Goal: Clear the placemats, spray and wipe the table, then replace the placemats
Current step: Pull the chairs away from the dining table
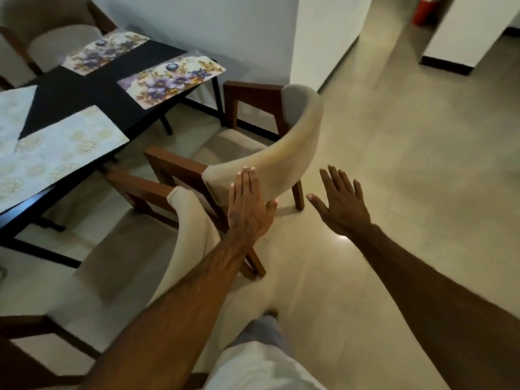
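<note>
A dark table point(73, 91) stands at the upper left with several placemats on it. Two floral placemats lie at its far end, one point(171, 80) near the right edge and one point(105, 50) behind it. A pale patterned placemat point(56, 153) lies at the near right edge, and another pale placemat point(14, 114) lies partly out of view at the left. My left hand point(249, 205) is flat and open against the back of a beige chair point(284, 153). My right hand point(340, 204) hovers open over the floor, holding nothing.
A second beige chair point(185, 220) with wooden arms stands under my left forearm. A third chair point(56, 38) sits beyond the table. A white wall corner point(323, 38) rises ahead. Tiled floor point(408, 178) stretches to the right, with a red fire extinguisher point(423, 9) far back.
</note>
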